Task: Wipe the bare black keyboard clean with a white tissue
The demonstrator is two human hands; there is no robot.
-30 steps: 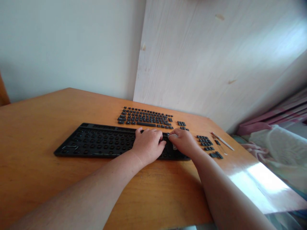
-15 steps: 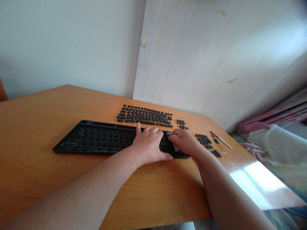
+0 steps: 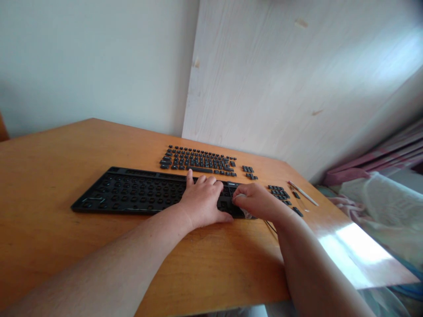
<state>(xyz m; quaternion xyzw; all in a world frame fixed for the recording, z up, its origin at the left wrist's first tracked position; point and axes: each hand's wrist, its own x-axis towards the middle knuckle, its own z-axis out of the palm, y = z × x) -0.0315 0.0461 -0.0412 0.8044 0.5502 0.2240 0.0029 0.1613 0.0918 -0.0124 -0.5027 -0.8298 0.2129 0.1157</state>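
Note:
A black keyboard point(image 3: 132, 191) with its keycaps off lies on the wooden desk, its small sockets bare. My left hand point(image 3: 202, 200) spans the board right of its middle, fingers over the far part and thumb along the near edge, gripping it in place. My right hand point(image 3: 254, 199) is closed on a crumpled white tissue point(image 3: 247, 214), pressed against the right end of the keyboard. The fingertips of this hand are mostly hidden. Beyond the board, removed black keycaps point(image 3: 201, 160) lie in keyboard order, with a long space bar point(image 3: 200, 170) nearest.
More keycaps point(image 3: 279, 192) lie to the right, beside a slim white pen-like stick point(image 3: 306, 194) and small tools. A dark cable point(image 3: 271, 226) runs by my right wrist. A wall point(image 3: 99, 66) and pale board point(image 3: 264, 79) rise behind the desk point(image 3: 214, 273). Bedding point(image 3: 380, 202) is at the right.
My right hand has shifted slightly at the keyboard's right end, with the tissue lower toward the near edge. My left hand stays on the board. The view has moved slightly.

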